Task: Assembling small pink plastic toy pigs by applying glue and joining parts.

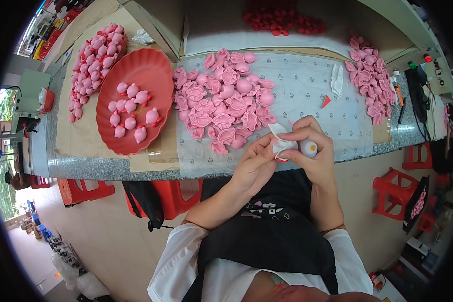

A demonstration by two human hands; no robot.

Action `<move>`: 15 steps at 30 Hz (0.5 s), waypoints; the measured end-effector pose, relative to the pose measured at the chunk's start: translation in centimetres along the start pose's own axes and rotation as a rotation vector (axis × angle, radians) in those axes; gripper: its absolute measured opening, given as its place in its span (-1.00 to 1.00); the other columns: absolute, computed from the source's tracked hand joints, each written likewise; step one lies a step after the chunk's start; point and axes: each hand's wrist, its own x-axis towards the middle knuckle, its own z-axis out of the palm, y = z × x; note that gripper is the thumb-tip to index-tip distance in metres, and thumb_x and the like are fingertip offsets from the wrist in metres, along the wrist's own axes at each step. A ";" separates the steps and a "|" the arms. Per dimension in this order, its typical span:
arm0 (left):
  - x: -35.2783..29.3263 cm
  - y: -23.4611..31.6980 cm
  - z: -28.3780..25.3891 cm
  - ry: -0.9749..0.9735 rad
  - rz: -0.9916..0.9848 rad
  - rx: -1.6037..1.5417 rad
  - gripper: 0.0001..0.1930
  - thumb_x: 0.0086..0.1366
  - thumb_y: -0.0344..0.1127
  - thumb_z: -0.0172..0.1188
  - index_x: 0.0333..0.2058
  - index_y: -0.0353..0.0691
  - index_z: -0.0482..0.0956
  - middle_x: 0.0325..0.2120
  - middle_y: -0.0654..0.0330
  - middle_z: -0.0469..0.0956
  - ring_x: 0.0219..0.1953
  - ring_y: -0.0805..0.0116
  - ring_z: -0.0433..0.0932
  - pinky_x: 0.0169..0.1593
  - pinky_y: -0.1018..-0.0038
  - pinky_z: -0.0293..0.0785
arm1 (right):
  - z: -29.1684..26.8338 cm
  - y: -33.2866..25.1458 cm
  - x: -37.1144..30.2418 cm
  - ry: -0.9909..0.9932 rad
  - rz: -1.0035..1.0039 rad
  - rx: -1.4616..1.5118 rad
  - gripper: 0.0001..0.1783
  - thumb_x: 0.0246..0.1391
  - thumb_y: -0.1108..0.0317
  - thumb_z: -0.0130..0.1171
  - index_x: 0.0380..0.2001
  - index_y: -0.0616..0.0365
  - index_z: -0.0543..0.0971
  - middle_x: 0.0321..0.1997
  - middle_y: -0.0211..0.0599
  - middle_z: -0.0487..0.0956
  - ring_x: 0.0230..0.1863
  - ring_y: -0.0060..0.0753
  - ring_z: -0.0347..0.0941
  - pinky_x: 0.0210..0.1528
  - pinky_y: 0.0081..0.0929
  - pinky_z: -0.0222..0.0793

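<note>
Both my hands meet above the table's front edge. Between the fingertips of my left hand (254, 168) and my right hand (314, 143) is a folded white cloth or tissue (282, 146). A bit of red shows under it; whatever it wraps is mostly hidden. My right hand also keeps a small white bottle (307, 149) with an orange-yellow tip tucked in its palm. Just beyond my left hand spreads a heap of pink soft-looking pieces (236, 105), some ruffled and hollow, others round and smooth.
To the left, a red scalloped oval tray (153, 65) holds several pink balls with red ends, with a heaped pile of more (98, 58) beyond. Red pieces (282, 17) lie under the shelf. On the right are a red cone (325, 101), crumpled tissue (336, 80) and another pink pile (372, 83).
</note>
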 end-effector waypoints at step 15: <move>0.8 -0.3 1.8 0.079 0.752 1.319 -0.65 -0.30 -0.50 0.25 -0.41 -0.29 0.42 -0.52 0.17 0.36 -0.44 0.29 0.33 -0.33 0.48 0.24 | -0.5 -0.6 -3.4 0.337 -0.223 -0.267 -0.75 -0.40 0.55 0.20 -0.47 0.23 0.49 -0.50 -0.32 0.31 -0.52 -0.54 0.21 -0.54 -0.70 0.12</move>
